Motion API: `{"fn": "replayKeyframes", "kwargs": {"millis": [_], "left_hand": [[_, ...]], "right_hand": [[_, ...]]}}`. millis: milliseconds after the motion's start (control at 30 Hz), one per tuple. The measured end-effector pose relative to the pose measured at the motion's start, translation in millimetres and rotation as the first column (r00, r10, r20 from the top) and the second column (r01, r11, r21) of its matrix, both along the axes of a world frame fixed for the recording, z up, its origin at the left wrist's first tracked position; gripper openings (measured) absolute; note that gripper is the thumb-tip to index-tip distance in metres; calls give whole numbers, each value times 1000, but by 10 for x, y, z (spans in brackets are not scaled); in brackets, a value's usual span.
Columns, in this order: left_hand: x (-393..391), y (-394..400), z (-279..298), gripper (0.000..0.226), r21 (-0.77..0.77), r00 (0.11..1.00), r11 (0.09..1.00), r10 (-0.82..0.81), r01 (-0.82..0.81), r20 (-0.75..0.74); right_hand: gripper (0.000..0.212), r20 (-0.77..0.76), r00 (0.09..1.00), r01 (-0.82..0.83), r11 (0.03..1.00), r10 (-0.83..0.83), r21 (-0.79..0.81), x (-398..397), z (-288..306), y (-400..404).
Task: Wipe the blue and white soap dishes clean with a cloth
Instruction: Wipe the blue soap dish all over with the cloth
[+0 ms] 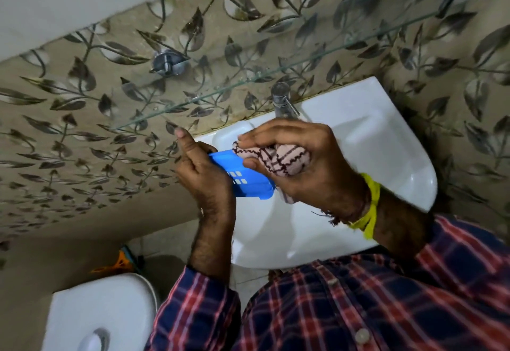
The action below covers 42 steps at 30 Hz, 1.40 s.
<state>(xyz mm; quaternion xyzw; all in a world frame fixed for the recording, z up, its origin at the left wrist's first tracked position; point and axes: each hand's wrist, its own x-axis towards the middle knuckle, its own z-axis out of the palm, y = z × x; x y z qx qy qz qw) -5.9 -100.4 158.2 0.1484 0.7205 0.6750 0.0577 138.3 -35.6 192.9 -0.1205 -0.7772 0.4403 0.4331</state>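
A blue soap dish (248,182) with small slots in its base is held over the white basin. My left hand (204,179) grips its left end, with the index finger raised. My right hand (300,163) is closed around a bunched pinkish cloth (278,157) with dark wavy lines. The cloth presses against the top right part of the dish. No white soap dish is in view.
A white wash basin (386,152) with a chrome tap (283,100) sits against the leaf-patterned tiled wall. A glass shelf (248,80) on chrome brackets runs above it. A white toilet cistern (99,314) stands at lower left, with an orange object (118,263) on the floor behind.
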Motion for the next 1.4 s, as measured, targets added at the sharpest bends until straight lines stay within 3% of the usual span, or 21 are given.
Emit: {"fn": "replayKeyframes", "kwargs": {"millis": [133, 300, 333, 400, 467, 567, 733, 867, 1033, 1133, 1400], "left_hand": [[-91, -12, 0, 70, 28, 993, 995, 91, -93, 72], [131, 15, -53, 65, 61, 977, 993, 89, -102, 195], [156, -2, -57, 60, 70, 983, 996, 44, -57, 177], [170, -83, -39, 57, -6, 991, 991, -130, 130, -14], [158, -137, 22, 53, -132, 921, 940, -335, 313, -198], [156, -126, 99, 46, -86, 895, 910, -414, 405, -167], [147, -112, 154, 44, -59, 917, 931, -364, 359, -163], [163, -87, 148, 51, 30, 970, 970, -242, 243, -17], [191, 35, 187, 58, 136, 982, 976, -181, 172, 57], [192, 124, 189, 58, 195, 975, 975, -138, 103, 173], [224, 180, 118, 67, 177, 951, 984, -39, -17, 308]], "right_hand": [[29, -49, 994, 97, 994, -99, -41, 133, -182, -175], [25, -19, 991, 136, 991, -136, -10, 26, -101, -150], [23, 3, 991, 133, 991, -133, -4, 27, -71, -113], [22, 43, 991, 127, 992, -126, -20, 62, -13, -36], [20, 79, 988, 134, 991, -132, -24, 66, 48, 47], [17, 108, 990, 95, 995, -94, -8, 12, 109, 111], [18, 0, 983, 184, 979, -184, -87, 79, -45, -42], [19, -29, 978, 200, 965, -208, -169, 176, -161, -204], [21, -92, 964, 219, 944, -248, -245, 91, -95, -167], [21, -65, 968, 220, 944, -243, -246, 122, -134, -239], [19, -41, 970, 225, 945, -241, -237, 56, -112, -167]]}}
